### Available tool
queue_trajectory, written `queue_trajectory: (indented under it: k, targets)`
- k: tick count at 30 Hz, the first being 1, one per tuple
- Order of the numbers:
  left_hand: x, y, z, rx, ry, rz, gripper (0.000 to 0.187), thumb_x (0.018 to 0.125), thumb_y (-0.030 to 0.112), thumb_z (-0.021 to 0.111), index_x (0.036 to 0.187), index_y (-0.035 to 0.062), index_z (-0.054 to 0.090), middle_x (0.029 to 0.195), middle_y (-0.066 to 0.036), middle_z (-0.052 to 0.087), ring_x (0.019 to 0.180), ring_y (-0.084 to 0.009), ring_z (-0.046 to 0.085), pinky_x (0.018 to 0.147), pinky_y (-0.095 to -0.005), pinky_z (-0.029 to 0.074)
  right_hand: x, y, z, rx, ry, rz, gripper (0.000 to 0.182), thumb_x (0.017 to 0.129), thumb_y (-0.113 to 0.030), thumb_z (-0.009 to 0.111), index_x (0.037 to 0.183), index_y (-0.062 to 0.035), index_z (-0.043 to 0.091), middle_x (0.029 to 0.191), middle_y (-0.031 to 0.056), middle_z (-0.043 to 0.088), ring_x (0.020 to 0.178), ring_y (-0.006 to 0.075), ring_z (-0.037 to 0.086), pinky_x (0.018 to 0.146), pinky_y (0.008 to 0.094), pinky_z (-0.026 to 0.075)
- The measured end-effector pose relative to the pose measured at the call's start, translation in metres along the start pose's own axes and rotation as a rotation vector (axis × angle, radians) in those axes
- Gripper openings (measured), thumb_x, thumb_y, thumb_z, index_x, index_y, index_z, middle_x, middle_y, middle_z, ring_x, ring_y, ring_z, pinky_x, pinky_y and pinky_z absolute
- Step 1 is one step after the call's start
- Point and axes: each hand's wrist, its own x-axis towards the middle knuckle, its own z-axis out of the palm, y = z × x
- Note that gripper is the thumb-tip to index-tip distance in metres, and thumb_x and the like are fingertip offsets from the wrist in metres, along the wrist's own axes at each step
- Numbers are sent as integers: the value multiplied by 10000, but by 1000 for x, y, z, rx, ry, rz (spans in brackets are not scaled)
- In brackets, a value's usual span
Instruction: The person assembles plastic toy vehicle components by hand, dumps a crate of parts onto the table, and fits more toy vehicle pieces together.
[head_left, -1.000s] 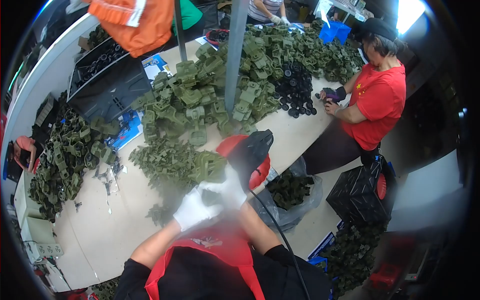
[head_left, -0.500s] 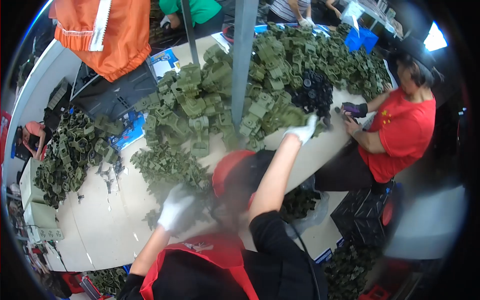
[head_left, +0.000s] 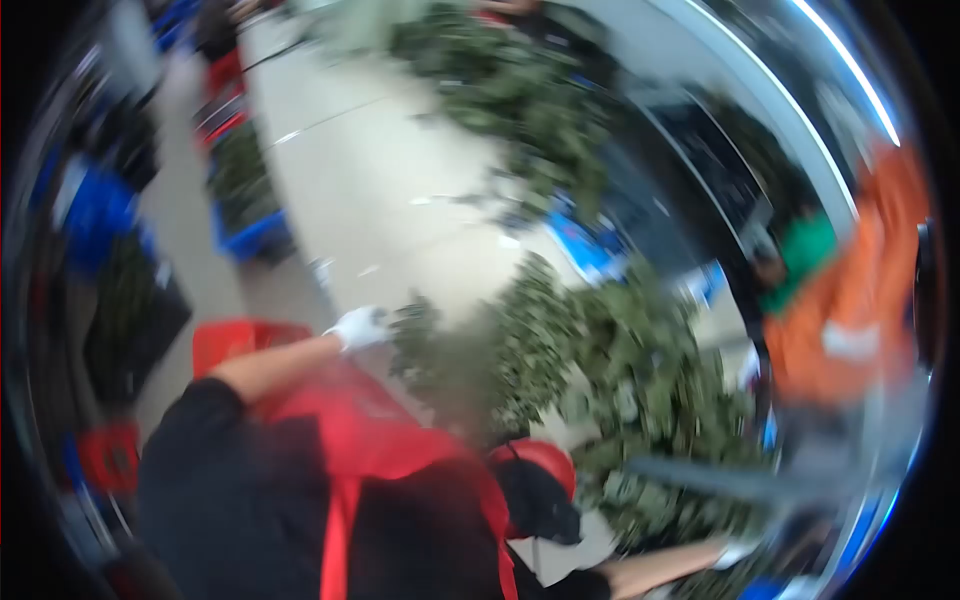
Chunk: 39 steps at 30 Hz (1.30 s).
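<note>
Motion blurs the whole head view. My left hand (head_left: 360,328), in a white glove, is at the left edge of a pile of small green plastic parts (head_left: 535,335); its fingers are too smeared to read. My right hand (head_left: 735,552), also in a white glove, reaches to the lower right, beside a heap of larger green parts (head_left: 660,400). Whether either hand holds anything cannot be made out.
Another green heap (head_left: 520,100) lies farther along the pale table (head_left: 350,180). A grey post (head_left: 720,478) crosses the lower right, below an orange cloth (head_left: 850,300). At the left are a blue crate (head_left: 250,238) and a red stool (head_left: 235,340).
The view has swung left and rotated, so the table runs toward the upper left. The co-worker in red is out of view. My right hand appears much lower, near the bottom right.
</note>
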Motion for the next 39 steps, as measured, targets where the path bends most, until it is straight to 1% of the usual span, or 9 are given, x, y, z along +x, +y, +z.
queue_trajectory:
  k: [6, 16, 23, 25, 26, 28, 30, 33, 39]
  targets:
    - [-28, -67, -8, -76, 181, -212, 592, 710, 346, 680, 1217, 49, 608, 1120, -193, 662, 1042, -330, 637, 925, -378, 493, -22, 27, 76, -530, 176, -490, 381, 851, -206, 577, 1114, 69, 599, 1087, 241, 622, 969, 385, 595, 860, 482, 471]
    - [-58, -308, -55, 157, 79, -645, 411, 734, 311, 564, 1019, 52, 709, 1060, -230, 657, 1012, -391, 635, 836, -444, 508, -186, 61, 201, -651, -288, -695, 367, 921, -206, 587, 1212, 16, 598, 1236, 190, 593, 1089, 291, 583, 978, 390, 444]
    - [-16, -438, -91, 38, 91, -746, 401, 677, 317, 647, 981, 64, 717, 1077, -205, 658, 1006, -356, 643, 845, -428, 516, -482, 138, 290, -678, -1616, 437, 311, 892, -128, 633, 1149, 43, 603, 1073, 148, 648, 927, 232, 607, 864, 347, 487]
    - [1, -451, -113, -157, 152, -753, 418, 686, 333, 662, 1008, 72, 708, 1088, -184, 663, 1028, -341, 637, 878, -421, 507, -553, 164, 305, -735, -2120, -72, 361, 901, -155, 633, 1210, 22, 578, 1035, 128, 658, 867, 205, 640, 767, 300, 514]
    - [9, -459, -122, -220, 186, -756, 433, 691, 345, 668, 1031, 80, 703, 1101, -175, 662, 1046, -337, 630, 899, -410, 501, -585, 207, 298, -644, -2210, 154, 383, 905, -164, 630, 1236, 14, 563, 1010, 115, 663, 844, 193, 649, 729, 291, 520]
    - [22, -450, -169, -235, 225, -794, 471, 718, 360, 672, 1109, 96, 677, 1144, -153, 657, 1094, -322, 611, 941, -379, 487, -642, 250, 311, -543, -2274, 396, 405, 908, -173, 627, 1263, 7, 547, 985, 102, 668, 822, 182, 658, 690, 282, 525]
    - [40, -476, -186, -330, 306, -828, 485, 725, 359, 672, 1132, 94, 665, 1158, -152, 653, 1105, -312, 606, 951, -377, 482, -696, 237, 352, -957, -1963, 1192, 389, 895, -137, 636, 1249, -1, 549, 952, 96, 675, 796, 176, 658, 673, 300, 535]
    - [42, -512, -192, -452, 426, -843, 528, 737, 355, 679, 1190, 88, 630, 1202, -161, 633, 1137, -289, 592, 974, -376, 465, -738, 328, 361, -905, -2165, 838, 221, 915, -99, 583, 1125, -32, 568, 901, 88, 647, 680, 157, 628, 553, 251, 503]
    - [14, -565, -142, -400, 102, -764, 415, 777, 222, 696, 1133, 14, 645, 1004, -132, 674, 875, -221, 643, 738, -355, 538, -762, 391, 394, -897, -2023, 1225, 122, 932, -91, 515, 1038, -75, 575, 877, 71, 618, 680, 189, 612, 523, 275, 475]
